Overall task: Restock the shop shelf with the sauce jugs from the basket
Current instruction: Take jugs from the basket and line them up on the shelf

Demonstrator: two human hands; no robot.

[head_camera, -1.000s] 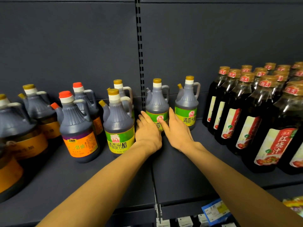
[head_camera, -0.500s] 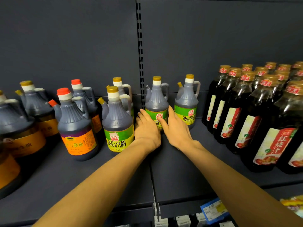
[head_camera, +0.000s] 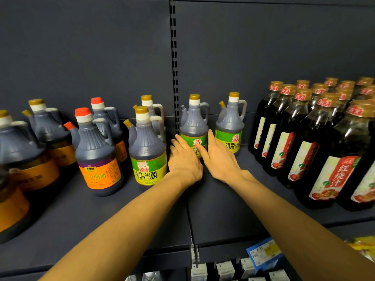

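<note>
**Fingers of both hands against a green-label jug at the back of the shelf**

Fingers [head_camera: 178,141] of the left hand [head_camera: 183,159] lie nearly straight and close together along the left side of a green-label sauce jug [head_camera: 193,126]; those of the right hand [head_camera: 220,159] lie much the same along its right side, the forefinger stretched across the front of the label. Neither hand curls round the jug; both touch it with flat fingers, and both bare forearms reach in from the lower edge of the view.

Going from largest to smallest: the dark grey shelf [head_camera: 233,201] carries everything, with a slotted upright [head_camera: 174,57] running up its back panel. At the right stands a block of tall dark bottles with red labels [head_camera: 332,159]. At the far left are big orange-label jugs [head_camera: 24,159], then a red-capped jug with an orange and purple label [head_camera: 97,155].

The touched jug stands upright near the back panel, just right of the upright, its long axis vertical, gold cap on top, spout to the left and handle to the right. A second green-label jug [head_camera: 230,124] stands just beside it on the right, facing the same way. A third green-label jug [head_camera: 147,151] stands further forward to the left, with another behind it.

Below the shelf edge, a blue price tag [head_camera: 263,250] shows.
</note>
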